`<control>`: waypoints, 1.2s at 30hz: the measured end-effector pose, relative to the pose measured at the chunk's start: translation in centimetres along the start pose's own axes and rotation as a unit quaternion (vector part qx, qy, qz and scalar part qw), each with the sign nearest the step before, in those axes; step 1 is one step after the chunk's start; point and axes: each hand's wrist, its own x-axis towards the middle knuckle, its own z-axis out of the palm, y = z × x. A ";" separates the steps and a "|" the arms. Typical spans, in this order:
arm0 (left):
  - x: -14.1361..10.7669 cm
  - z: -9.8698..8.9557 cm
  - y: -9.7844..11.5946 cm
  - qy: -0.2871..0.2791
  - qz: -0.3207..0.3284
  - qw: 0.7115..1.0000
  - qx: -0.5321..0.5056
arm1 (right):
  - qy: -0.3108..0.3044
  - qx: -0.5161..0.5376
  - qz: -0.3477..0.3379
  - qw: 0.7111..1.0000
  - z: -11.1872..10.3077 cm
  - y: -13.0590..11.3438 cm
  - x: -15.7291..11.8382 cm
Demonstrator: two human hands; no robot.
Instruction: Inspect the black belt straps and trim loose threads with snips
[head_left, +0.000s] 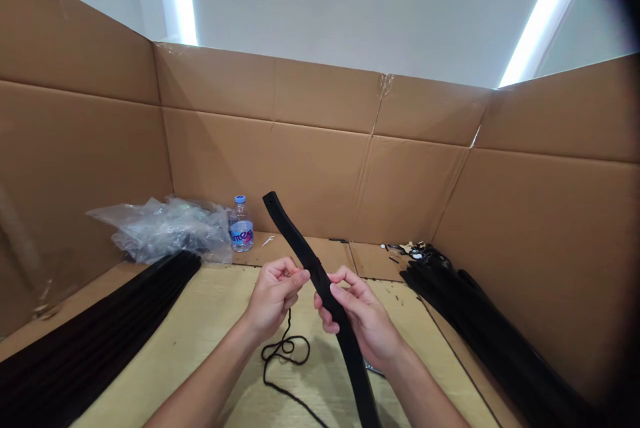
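A long black strip (293,236) with a small hole near its upper end slants across the middle of the view. My right hand (356,311) is closed around it below its upper part, thumb on top. Close to the strip's left edge, my left hand (278,296) is pinched, with thumb and forefinger together at the strip. A black cord (287,346) hangs down from my left hand and lies in loops on the pale board (200,335). What the left fingertips pinch is too small to make out, though the cord comes out beneath them.
Black strips (125,321) lie in a pile at the left, with more black strips (480,321) at the right. Clear plastic bags (173,228) and a water bottle (242,227) stand at the back left. Small scraps (417,251) lie back right. Cardboard walls (300,155) surround the board.
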 end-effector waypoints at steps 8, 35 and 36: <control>0.1 0.2 0.2 -0.025 -0.037 0.998 0.039 | 0.042 -0.105 0.028 0.993 -0.9 0.6 0.4; 0.1 -0.2 0.1 -0.045 -0.025 0.997 0.055 | 0.059 -0.106 -0.037 0.992 0.7 1.8 0.3; 0.0 -0.1 0.1 -0.049 -0.020 0.997 0.055 | 0.054 -0.107 -0.048 0.992 0.6 1.7 0.3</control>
